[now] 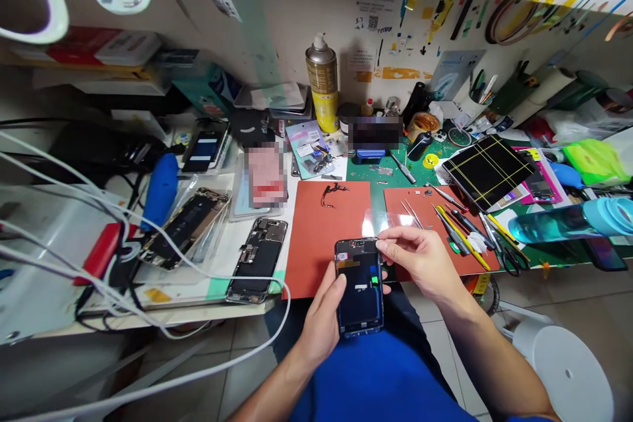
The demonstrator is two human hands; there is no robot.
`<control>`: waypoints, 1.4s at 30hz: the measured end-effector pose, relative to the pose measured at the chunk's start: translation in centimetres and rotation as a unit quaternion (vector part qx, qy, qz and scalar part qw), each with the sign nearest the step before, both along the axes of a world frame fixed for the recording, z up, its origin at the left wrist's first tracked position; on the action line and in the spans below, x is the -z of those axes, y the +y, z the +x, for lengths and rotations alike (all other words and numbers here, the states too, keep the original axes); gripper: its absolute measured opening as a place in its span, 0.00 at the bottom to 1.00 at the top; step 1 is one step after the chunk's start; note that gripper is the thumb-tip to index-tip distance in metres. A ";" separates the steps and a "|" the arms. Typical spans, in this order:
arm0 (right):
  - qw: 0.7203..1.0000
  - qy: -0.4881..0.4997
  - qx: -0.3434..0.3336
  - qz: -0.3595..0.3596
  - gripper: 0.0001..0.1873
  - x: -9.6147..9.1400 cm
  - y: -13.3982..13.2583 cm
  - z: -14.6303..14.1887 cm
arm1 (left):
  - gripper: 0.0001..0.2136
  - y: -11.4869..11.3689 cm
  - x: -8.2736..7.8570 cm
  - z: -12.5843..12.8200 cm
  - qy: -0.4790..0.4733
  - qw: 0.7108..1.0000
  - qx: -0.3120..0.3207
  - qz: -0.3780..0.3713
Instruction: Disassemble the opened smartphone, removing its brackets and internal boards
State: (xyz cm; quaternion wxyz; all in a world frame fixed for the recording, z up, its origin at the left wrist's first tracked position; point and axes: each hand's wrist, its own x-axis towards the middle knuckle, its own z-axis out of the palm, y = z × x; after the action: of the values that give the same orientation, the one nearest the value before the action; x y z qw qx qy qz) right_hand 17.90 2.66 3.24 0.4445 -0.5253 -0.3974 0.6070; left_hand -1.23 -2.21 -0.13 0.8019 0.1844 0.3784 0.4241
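Note:
A phone screen assembly (357, 308), its dark inner side facing me, is held over the front edge of the bench. My left hand (320, 316) is closed round its left side, with fingertips showing past the right edge. At its top right corner, my right hand (421, 256) pinches with thumb and forefinger; any small part between them is hidden. On the left lies an opened phone body (258, 257) with its inner parts exposed. A thin black flex cable (332, 195) rests on the orange mat (311, 244) beyond my hands.
Tweezers, a yellow-handled tool (462, 237) and scissors (512, 256) lie to the right, by a blue water bottle (554, 223). White cables (198, 268) loop across the left side. A spray can (324, 86) stands at the back. A white stool (564, 362) is below right.

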 end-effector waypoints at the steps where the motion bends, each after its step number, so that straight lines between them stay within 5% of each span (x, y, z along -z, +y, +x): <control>1: 1.000 -0.003 -0.004 0.000 0.16 0.0 -0.1 0.0 | 0.25 0.2 0.1 0.1 0.027 1.000 -0.001 0.009; 7: 0.998 -0.056 0.003 0.026 0.15 -0.2 -0.5 -0.3 | 0.17 2.2 -0.8 1.1 0.217 0.967 -0.041 0.124; 14: 0.996 -0.081 0.010 0.033 0.16 0.1 -0.8 -0.4 | 0.18 3.7 -0.8 1.8 0.348 0.928 -0.043 0.122; 42: 0.998 -0.063 0.000 -0.005 0.15 0.5 -1.2 0.2 | 0.18 3.8 -0.6 2.2 0.388 0.914 -0.002 0.117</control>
State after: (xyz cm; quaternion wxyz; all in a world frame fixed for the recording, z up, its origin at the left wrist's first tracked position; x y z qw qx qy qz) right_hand 18.11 1.47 2.78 0.4156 -0.5646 -0.4222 0.5746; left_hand 1.01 1.57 0.51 0.5637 0.4267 0.6076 0.3618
